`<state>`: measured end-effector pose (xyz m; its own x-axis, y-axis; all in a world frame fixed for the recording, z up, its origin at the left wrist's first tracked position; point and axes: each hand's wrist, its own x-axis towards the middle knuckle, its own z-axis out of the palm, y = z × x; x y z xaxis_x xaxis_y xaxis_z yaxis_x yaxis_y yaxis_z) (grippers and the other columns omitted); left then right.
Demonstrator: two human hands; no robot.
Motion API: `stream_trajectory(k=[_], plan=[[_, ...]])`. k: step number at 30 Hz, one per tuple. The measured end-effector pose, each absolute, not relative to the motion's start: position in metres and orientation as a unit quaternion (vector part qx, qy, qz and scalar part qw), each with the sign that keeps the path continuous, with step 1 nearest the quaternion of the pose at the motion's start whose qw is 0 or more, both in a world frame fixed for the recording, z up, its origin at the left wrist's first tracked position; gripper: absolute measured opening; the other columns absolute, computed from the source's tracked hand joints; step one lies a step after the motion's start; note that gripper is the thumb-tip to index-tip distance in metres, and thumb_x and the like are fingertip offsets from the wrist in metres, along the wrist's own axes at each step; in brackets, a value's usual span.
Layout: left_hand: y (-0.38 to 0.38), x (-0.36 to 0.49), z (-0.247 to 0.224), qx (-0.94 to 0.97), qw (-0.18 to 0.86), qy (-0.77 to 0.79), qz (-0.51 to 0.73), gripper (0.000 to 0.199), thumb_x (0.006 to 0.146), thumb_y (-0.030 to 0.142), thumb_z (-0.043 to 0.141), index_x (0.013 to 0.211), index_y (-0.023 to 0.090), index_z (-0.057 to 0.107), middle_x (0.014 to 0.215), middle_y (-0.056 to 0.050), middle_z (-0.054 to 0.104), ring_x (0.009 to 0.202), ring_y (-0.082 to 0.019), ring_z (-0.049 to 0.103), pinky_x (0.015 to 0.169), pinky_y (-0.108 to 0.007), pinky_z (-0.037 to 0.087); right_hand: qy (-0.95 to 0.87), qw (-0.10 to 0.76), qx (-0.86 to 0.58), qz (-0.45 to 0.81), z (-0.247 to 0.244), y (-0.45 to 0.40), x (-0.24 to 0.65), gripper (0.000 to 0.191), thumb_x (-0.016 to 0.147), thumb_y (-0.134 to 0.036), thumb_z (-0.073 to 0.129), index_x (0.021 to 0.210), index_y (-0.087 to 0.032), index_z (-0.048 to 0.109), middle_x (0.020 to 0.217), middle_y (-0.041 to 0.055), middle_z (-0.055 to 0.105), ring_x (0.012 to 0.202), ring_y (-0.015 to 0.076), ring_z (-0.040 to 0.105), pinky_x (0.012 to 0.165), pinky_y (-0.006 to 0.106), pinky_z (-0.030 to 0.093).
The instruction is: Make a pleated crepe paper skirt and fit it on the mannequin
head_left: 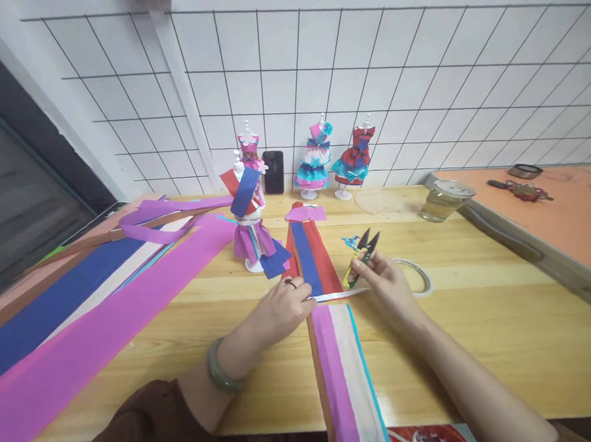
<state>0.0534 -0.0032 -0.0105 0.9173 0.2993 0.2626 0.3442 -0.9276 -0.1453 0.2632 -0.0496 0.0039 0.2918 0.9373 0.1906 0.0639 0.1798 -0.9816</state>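
Note:
My left hand (287,309) is closed, its fingertips pinching one end of a narrow white tape strip (337,296). Held in my right hand (392,288) are yellow-and-green thread snips (349,276), dark blades pointing up and apart. The tape's other end runs to this hand's fingers. Under and just beyond the strip lie red and blue crepe paper pieces (306,254). Nearer me, layered purple, white, brown and turquoise crepe strips (339,365) hang toward the table's front edge. A white tape roll (428,279) lies flat beside my right hand.
A small dress form (250,240) in crepe paper stands beyond my left hand. Behind it are other dressed forms (312,160) and a phone (273,172) against the tiled wall. Long crepe strips (145,300) cover the left side. A lidded cup (444,200) stands at right.

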Motion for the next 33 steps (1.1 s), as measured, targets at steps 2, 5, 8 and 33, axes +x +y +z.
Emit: stream_trajectory(k=[2, 5, 8, 33], plan=[[-0.003, 0.054, -0.011, -0.975, 0.092, -0.166, -0.117, 0.022, 0.087, 0.020, 0.035, 0.083, 0.017, 0.057, 0.077, -0.005, 0.046, 0.077, -0.017, 0.041, 0.066, -0.031, 0.035, -0.495, 0.593, -0.516, 0.370, 0.001, -0.051, 0.250, 0.025, 0.073, -0.042, 0.058, 0.078, -0.020, 0.048, 0.061, -0.0012, 0.056, 0.056, 0.0131, 0.055, 0.059, 0.028, 0.046], [-0.003, 0.054, -0.012, -0.975, 0.088, -0.169, -0.119, 0.022, 0.087, 0.020, 0.035, 0.083, 0.017, 0.057, 0.077, -0.005, 0.046, 0.077, -0.017, 0.042, 0.066, -0.031, 0.035, -0.502, 0.567, -0.514, 0.404, -0.006, -0.051, 0.239, 0.028, 0.072, -0.044, 0.058, 0.079, -0.020, 0.045, 0.060, -0.0017, 0.056, 0.055, 0.0135, 0.055, 0.055, 0.028, 0.047], [-0.002, 0.054, -0.013, -0.975, 0.084, -0.168, -0.120, 0.023, 0.087, 0.021, 0.035, 0.083, 0.017, 0.057, 0.077, -0.005, 0.046, 0.077, -0.017, 0.042, 0.065, -0.030, 0.035, -0.502, 0.536, -0.542, 0.408, -0.017, -0.048, 0.241, 0.029, 0.072, -0.045, 0.058, 0.080, -0.020, 0.045, 0.058, -0.0019, 0.056, 0.053, 0.0137, 0.055, 0.050, 0.026, 0.046], [0.000, 0.049, -0.013, -0.976, 0.053, -0.174, -0.118, 0.017, 0.084, 0.014, 0.040, 0.080, 0.017, 0.056, 0.078, -0.004, 0.047, 0.075, -0.016, 0.044, 0.065, -0.030, 0.036, -0.509, 0.519, -0.594, 0.345, -0.021, -0.046, 0.255, 0.030, 0.071, -0.045, 0.059, 0.079, -0.020, 0.045, 0.057, -0.0020, 0.056, 0.052, 0.0150, 0.057, 0.053, 0.029, 0.047]])
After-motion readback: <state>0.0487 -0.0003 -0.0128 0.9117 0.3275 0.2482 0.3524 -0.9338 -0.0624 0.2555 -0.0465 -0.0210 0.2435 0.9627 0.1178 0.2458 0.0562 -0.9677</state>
